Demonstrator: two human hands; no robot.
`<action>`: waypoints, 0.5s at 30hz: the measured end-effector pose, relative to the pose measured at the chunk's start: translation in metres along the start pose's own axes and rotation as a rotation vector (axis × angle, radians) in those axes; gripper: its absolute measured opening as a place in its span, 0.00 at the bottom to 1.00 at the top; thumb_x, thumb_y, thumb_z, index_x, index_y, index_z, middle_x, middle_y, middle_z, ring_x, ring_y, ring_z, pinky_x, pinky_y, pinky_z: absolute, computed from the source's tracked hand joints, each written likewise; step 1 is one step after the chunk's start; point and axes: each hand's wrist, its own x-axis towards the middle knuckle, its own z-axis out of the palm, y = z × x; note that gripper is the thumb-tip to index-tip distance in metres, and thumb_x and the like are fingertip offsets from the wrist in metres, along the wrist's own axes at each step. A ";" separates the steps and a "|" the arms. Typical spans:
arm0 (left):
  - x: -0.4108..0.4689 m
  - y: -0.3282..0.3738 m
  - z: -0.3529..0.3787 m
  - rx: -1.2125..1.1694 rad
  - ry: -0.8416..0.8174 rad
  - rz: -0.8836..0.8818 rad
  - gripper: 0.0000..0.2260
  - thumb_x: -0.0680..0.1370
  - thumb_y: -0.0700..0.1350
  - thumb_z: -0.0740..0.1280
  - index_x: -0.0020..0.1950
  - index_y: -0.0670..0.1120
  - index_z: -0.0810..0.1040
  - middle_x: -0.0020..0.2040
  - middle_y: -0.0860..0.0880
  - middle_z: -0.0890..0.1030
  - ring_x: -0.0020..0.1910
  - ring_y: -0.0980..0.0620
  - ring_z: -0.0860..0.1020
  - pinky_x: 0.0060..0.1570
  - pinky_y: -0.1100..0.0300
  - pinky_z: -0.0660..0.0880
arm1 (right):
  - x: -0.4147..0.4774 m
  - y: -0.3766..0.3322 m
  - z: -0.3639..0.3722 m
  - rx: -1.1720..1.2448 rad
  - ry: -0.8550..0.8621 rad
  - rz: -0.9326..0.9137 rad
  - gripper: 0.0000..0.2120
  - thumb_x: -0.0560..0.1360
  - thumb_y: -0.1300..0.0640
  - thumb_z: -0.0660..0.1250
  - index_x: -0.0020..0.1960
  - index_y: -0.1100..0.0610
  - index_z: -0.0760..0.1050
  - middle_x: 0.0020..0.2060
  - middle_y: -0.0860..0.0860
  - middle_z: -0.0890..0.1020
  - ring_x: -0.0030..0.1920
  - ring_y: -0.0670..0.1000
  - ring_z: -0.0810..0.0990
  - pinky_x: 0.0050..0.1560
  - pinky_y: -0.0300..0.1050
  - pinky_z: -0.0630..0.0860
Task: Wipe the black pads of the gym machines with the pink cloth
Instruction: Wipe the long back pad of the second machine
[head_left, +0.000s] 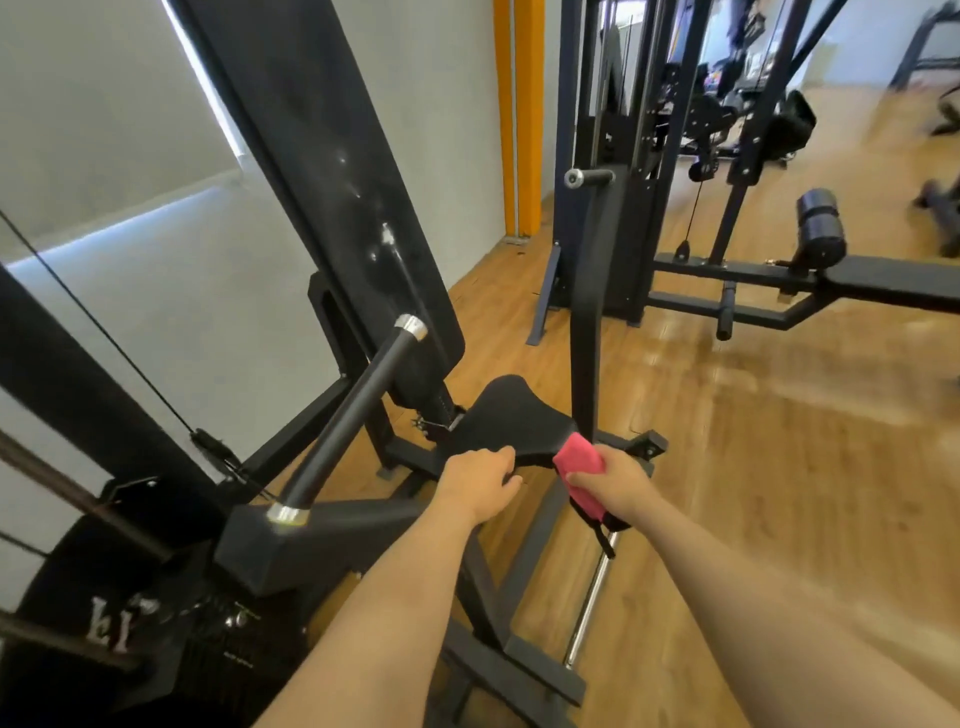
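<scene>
Presently, the left hand (480, 480) has its fingers curled over the near edge of the black seat pad (511, 415). Just right, the right hand (613, 486) grips the folded pink cloth (576, 460), which touches the pad's near right corner.

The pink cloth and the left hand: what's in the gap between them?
The near edge of the black seat pad spans it, from the left hand to the pink cloth held by the right hand. The head view shows this.

Bright daylight, glare streaks left, blurred right edge, wide-angle bending
</scene>
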 end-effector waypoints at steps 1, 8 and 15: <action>0.013 0.003 0.006 -0.001 -0.021 -0.019 0.10 0.81 0.54 0.58 0.51 0.49 0.70 0.42 0.50 0.79 0.40 0.49 0.77 0.36 0.56 0.69 | 0.014 0.006 -0.007 -0.011 -0.020 0.003 0.13 0.74 0.50 0.70 0.55 0.51 0.72 0.47 0.51 0.80 0.50 0.54 0.79 0.53 0.54 0.79; 0.115 0.048 0.018 0.106 -0.014 -0.189 0.12 0.81 0.55 0.57 0.56 0.47 0.70 0.47 0.48 0.80 0.45 0.45 0.79 0.40 0.53 0.73 | 0.123 0.022 -0.085 -0.091 -0.103 -0.128 0.10 0.74 0.50 0.68 0.52 0.52 0.73 0.44 0.51 0.80 0.47 0.53 0.80 0.51 0.55 0.79; 0.191 0.096 0.002 0.085 0.028 -0.282 0.13 0.81 0.54 0.56 0.56 0.47 0.71 0.46 0.47 0.81 0.43 0.45 0.80 0.40 0.52 0.76 | 0.196 0.031 -0.160 -0.151 -0.106 -0.170 0.07 0.75 0.51 0.68 0.49 0.51 0.72 0.45 0.53 0.81 0.48 0.55 0.79 0.52 0.54 0.78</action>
